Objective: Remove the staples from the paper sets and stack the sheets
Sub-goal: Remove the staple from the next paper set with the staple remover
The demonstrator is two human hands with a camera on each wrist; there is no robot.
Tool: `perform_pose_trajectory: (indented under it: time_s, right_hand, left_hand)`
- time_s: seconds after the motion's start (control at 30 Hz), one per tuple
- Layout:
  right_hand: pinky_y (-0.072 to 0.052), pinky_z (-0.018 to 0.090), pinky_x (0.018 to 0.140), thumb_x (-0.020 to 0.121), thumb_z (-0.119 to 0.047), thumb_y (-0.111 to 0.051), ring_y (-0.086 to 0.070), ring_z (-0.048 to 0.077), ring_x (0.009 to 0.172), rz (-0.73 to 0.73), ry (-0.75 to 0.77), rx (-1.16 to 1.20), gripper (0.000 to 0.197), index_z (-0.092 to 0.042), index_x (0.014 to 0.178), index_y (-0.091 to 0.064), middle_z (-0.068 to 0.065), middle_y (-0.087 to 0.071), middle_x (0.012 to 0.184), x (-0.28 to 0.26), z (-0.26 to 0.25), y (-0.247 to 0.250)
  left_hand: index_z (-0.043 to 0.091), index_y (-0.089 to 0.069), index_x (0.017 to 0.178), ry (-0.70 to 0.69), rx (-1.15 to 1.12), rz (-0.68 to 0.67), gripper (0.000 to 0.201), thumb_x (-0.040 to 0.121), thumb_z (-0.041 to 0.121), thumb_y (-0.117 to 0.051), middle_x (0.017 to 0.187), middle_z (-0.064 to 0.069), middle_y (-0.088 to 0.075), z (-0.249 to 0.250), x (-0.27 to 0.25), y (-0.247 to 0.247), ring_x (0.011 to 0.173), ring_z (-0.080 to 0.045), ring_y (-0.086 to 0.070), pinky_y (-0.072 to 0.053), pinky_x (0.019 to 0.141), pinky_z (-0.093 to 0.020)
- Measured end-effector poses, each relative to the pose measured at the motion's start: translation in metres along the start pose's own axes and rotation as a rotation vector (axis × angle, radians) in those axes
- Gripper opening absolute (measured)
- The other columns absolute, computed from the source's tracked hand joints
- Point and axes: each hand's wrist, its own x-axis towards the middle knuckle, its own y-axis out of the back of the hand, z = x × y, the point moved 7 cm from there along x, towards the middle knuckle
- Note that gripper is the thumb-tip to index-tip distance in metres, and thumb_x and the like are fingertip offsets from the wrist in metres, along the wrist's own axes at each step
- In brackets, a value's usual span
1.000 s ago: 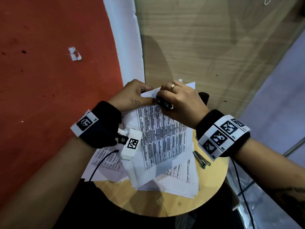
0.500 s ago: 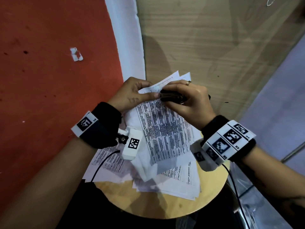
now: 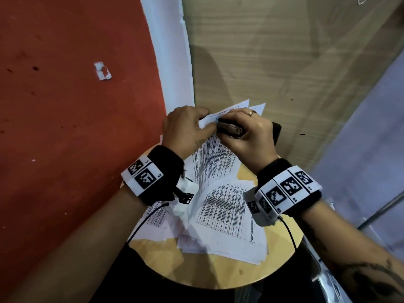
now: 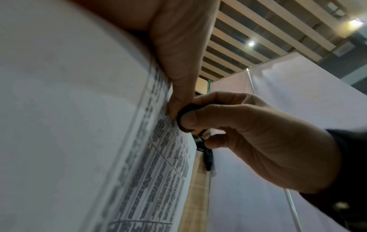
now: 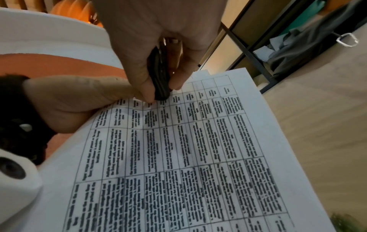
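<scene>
We see a red floor on the left, a round wooden table below, loose printed sheets piled on it. Our left hand pinches the top corner of a raised paper set, thumb on the print. Just right, our right hand is curled tight round a black staple remover, its tip touching that corner beside the left thumb.

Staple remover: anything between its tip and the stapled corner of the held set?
Nothing visible. The right hand holds the staple remover tip on the paper set; the left hand's thumb pinches just beside it.
</scene>
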Motion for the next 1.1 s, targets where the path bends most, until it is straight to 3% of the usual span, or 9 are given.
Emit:
perform_pose_trajectory:
  time_s: [0.2, 0.3, 0.43, 0.53, 0.6, 0.7, 0.8, 0.97, 1.1]
  right_hand:
    - [-0.046, 0.016, 0.074, 0.067, -0.009, -0.078, -0.061, 0.010, 0.077, 0.060, -0.106, 0.090, 0.020, -0.004, 0.085, -0.071, 0.007, -0.070, 0.083, 0.000, 0.004, 0.005]
    - [-0.045, 0.016, 0.074, 0.067, -0.012, -0.078, -0.060, 0.009, 0.077, 0.096, -0.139, 0.025, 0.022, -0.005, 0.086, -0.070, 0.002, -0.069, 0.083, 0.000, 0.017, 0.022]
    - [-0.043, 0.015, 0.074, 0.066, -0.012, -0.078, -0.064, 0.020, 0.077, -0.061, -0.158, -0.091, 0.023, -0.005, 0.087, -0.071, 0.009, -0.070, 0.086, -0.017, 0.037, 0.013]
    - [-0.042, 0.017, 0.080, 0.065, -0.012, -0.082, -0.063, 0.021, 0.086, -0.179, -0.364, -0.031, 0.031, -0.005, 0.093, -0.071, 0.010, -0.069, 0.092, -0.034, 0.067, -0.006]
    - [-0.042, 0.016, 0.080, 0.063, -0.013, -0.084, -0.060, 0.018, 0.091, -0.256, -0.523, 0.013, 0.038, -0.007, 0.098, -0.071, 0.009, -0.066, 0.097, -0.042, 0.090, -0.014]
    - [-0.048, 0.012, 0.059, 0.062, -0.003, -0.083, -0.057, 0.020, 0.099, -0.347, -0.717, 0.231, 0.040, -0.007, 0.099, -0.069, 0.009, -0.053, 0.114, -0.053, 0.111, -0.026]
    - [-0.051, 0.018, 0.053, 0.064, 0.005, -0.079, -0.054, 0.002, 0.099, -0.444, -0.857, 0.439, 0.039, -0.008, 0.099, -0.068, -0.002, -0.037, 0.131, -0.063, 0.114, -0.039]
    - [-0.045, 0.013, 0.054, 0.055, -0.006, -0.078, -0.062, 0.009, 0.079, -0.678, -0.912, 0.639, 0.045, -0.018, 0.098, -0.068, 0.007, -0.066, 0.105, -0.066, 0.106, -0.058]
    - [-0.043, 0.011, 0.050, 0.055, -0.010, -0.076, -0.062, 0.004, 0.071, -0.746, -0.908, 0.648, 0.043, -0.018, 0.096, -0.068, 0.001, -0.070, 0.090, -0.066, 0.102, -0.065]
  left_hand:
    - [0.017, -0.066, 0.080, 0.052, -0.246, -0.073, 0.035, 0.072, 0.051, -0.061, 0.070, -0.018, -0.065, -0.030, 0.010, -0.017, 0.063, -0.026, -0.061, -0.051, 0.065, -0.050]
    - [0.019, -0.067, 0.076, 0.112, -0.280, -0.021, 0.036, 0.069, 0.053, -0.060, 0.065, -0.011, -0.065, -0.057, 0.004, -0.010, 0.058, -0.015, -0.055, -0.051, 0.062, -0.042]
    - [0.011, -0.068, 0.078, 0.129, -0.291, -0.097, 0.043, 0.071, 0.053, -0.060, 0.074, -0.012, -0.068, -0.079, 0.000, -0.011, 0.066, -0.021, -0.060, -0.051, 0.069, -0.042]
    - [0.004, -0.067, 0.079, 0.106, -0.345, -0.183, 0.048, 0.072, 0.051, -0.062, 0.069, -0.005, -0.062, -0.071, 0.002, -0.009, 0.062, -0.011, -0.051, -0.039, 0.060, -0.031]
    - [0.009, -0.066, 0.075, 0.115, -0.347, -0.240, 0.032, 0.077, 0.041, -0.068, 0.061, 0.010, -0.059, -0.074, 0.007, -0.010, 0.055, 0.001, -0.048, -0.034, 0.055, -0.023]
    - [0.028, -0.061, 0.070, 0.102, -0.315, -0.330, 0.017, 0.083, 0.021, -0.070, 0.054, 0.023, -0.060, -0.084, 0.011, -0.013, 0.051, 0.010, -0.051, -0.036, 0.052, -0.012]
    - [0.030, -0.063, 0.075, 0.122, -0.330, -0.410, 0.012, 0.081, 0.021, -0.069, 0.061, 0.024, -0.064, -0.094, 0.014, -0.022, 0.059, 0.009, -0.055, -0.041, 0.059, -0.012]
    - [0.016, -0.067, 0.093, 0.131, -0.391, -0.551, 0.016, 0.078, 0.022, -0.064, 0.081, 0.024, -0.070, -0.094, 0.012, -0.034, 0.080, 0.009, -0.061, -0.046, 0.077, -0.011]
    - [0.005, -0.059, 0.108, 0.152, -0.419, -0.616, 0.029, 0.080, 0.012, -0.063, 0.089, 0.012, -0.070, -0.096, 0.014, -0.041, 0.084, 0.004, -0.062, -0.047, 0.083, -0.018]
